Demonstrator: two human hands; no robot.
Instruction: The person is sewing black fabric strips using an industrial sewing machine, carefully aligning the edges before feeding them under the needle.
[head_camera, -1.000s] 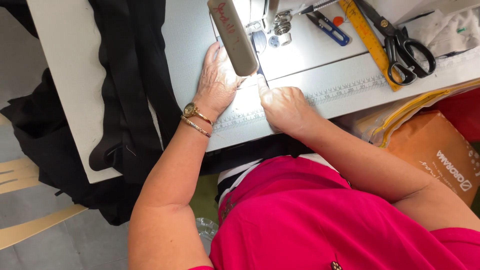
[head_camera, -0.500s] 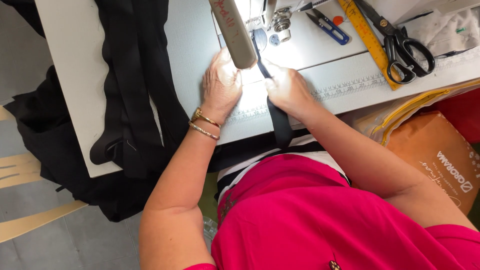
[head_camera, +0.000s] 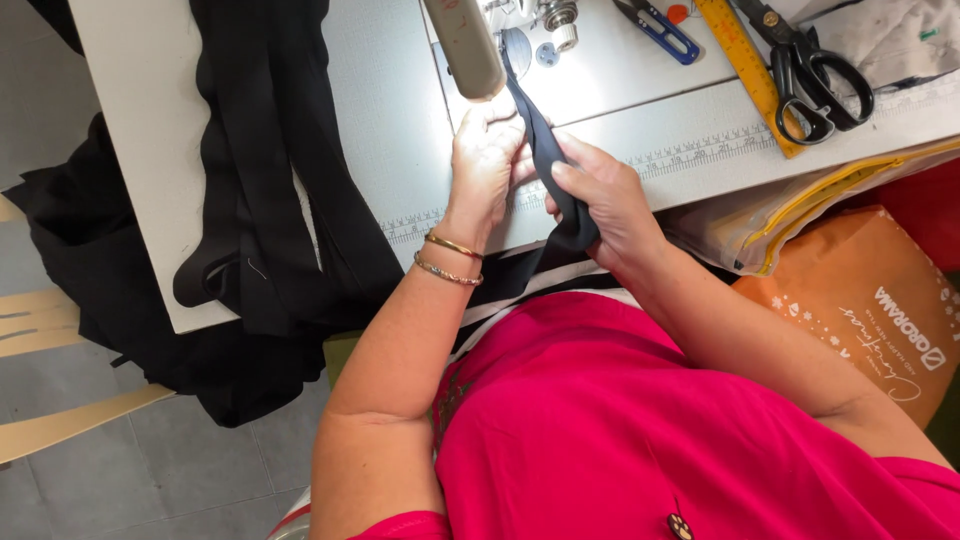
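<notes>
Both hands are on a narrow black fabric strip (head_camera: 548, 160) right in front of the sewing machine (head_camera: 470, 45); the left hand (head_camera: 487, 165) pinches it near the top, fingers curled onto the cloth; the right hand (head_camera: 603, 200) is closed around the lower part, with the strip running down past the table edge. Left of the left hand lies a heap of black fabric (head_camera: 265, 170); up and right of the right hand sit black scissors (head_camera: 815, 70), a yellow ruler (head_camera: 745, 65) and blue snips (head_camera: 660, 27).
</notes>
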